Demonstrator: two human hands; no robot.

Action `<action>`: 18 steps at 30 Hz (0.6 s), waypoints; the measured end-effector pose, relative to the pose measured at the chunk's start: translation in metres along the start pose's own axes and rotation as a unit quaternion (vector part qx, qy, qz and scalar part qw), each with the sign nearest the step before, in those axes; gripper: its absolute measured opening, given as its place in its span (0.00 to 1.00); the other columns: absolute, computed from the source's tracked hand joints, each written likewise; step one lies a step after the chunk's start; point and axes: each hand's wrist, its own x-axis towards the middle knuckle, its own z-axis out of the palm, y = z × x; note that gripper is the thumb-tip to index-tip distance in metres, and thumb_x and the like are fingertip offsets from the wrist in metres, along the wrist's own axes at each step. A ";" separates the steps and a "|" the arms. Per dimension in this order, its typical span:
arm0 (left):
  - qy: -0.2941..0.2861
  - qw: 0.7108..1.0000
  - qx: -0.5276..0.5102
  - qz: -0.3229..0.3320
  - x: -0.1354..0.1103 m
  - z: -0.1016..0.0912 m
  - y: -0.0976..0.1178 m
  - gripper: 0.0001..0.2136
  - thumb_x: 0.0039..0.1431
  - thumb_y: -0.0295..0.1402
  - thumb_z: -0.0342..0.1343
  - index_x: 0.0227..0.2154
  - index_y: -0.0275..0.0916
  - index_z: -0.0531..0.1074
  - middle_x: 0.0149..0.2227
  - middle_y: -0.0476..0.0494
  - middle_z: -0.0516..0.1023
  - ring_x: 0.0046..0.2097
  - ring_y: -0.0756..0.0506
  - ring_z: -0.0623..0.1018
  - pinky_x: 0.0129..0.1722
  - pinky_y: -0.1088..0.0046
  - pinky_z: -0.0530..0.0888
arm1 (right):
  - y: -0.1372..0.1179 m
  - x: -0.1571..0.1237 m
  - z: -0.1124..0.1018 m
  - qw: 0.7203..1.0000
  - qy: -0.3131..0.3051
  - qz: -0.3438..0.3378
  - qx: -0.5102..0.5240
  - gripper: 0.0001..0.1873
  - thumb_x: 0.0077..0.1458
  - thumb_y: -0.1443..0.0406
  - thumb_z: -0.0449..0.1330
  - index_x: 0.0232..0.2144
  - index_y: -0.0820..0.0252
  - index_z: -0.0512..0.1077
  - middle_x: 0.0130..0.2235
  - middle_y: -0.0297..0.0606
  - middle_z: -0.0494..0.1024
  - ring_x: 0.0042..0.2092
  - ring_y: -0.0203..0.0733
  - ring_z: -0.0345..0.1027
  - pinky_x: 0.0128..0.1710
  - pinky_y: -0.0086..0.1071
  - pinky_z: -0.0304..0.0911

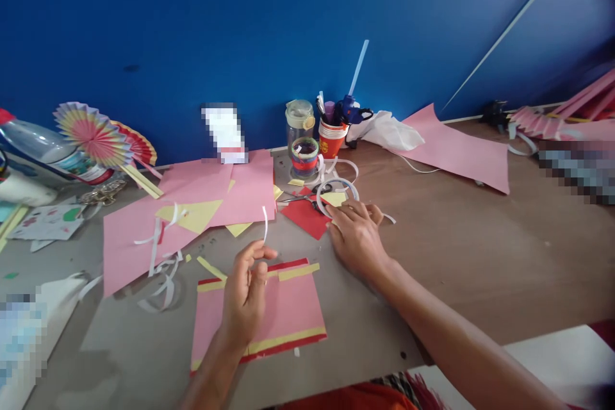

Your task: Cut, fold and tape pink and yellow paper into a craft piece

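Observation:
My left hand (245, 295) hovers over a pink paper sheet with yellow and red strips (288, 317), its fingers pinched on a thin white paper strip (265, 223) that curls upward. My right hand (354, 236) lies palm down further back, with its fingers reaching onto a white tape ring (336, 187) and next to a red paper piece (307, 216). Whether those fingers grip the ring is unclear. Scissors (300, 200) lie just beyond the red piece.
Large pink sheets (202, 205) with yellow cutouts and white curls cover the left. Folded paper fans (98, 138) and a bottle (43, 147) are far left. A jar (300, 131), a red cup with tools (332, 136) and a glue gun (353, 110) stand by the blue wall. Another pink sheet (456, 150) lies right.

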 end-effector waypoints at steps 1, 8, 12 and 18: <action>-0.016 1.000 0.016 -0.011 -0.001 0.000 -0.001 0.14 0.67 0.38 0.44 0.52 0.41 0.63 0.40 0.42 0.78 0.42 0.46 0.77 0.35 0.71 0.72 | 0.001 -0.001 0.001 1.000 -0.014 0.001 -0.023 0.16 0.57 0.70 0.54 0.48 0.59 0.70 0.43 0.45 0.78 0.53 0.52 0.61 0.52 0.46 0.43; -0.066 0.996 0.056 -0.018 0.001 0.001 -0.005 0.13 0.66 0.36 0.43 0.49 0.40 0.65 0.37 0.44 0.79 0.38 0.46 0.78 0.36 0.70 0.74 | -0.016 -0.016 -0.014 0.978 -0.180 -0.101 0.038 0.05 0.57 0.67 0.57 0.34 0.57 0.74 0.37 0.39 0.74 0.43 0.45 0.61 0.44 0.40 0.51; -0.048 0.996 0.075 0.003 0.002 0.002 -0.004 0.11 0.65 0.35 0.44 0.43 0.40 0.69 0.38 0.43 0.78 0.39 0.46 0.78 0.38 0.70 0.74 | -0.029 -0.026 -0.010 0.959 -0.250 -0.132 0.013 0.02 0.53 0.68 0.61 0.28 0.60 0.71 0.36 0.40 0.73 0.42 0.46 0.60 0.41 0.38 0.52; -0.026 0.998 0.061 0.014 0.001 0.001 -0.006 0.10 0.66 0.34 0.44 0.42 0.40 0.69 0.38 0.43 0.76 0.40 0.46 0.77 0.39 0.70 0.73 | -0.022 -0.020 -0.012 0.966 -0.236 -0.092 0.059 0.07 0.56 0.71 0.56 0.26 0.60 0.68 0.32 0.37 0.72 0.36 0.41 0.61 0.36 0.34 0.51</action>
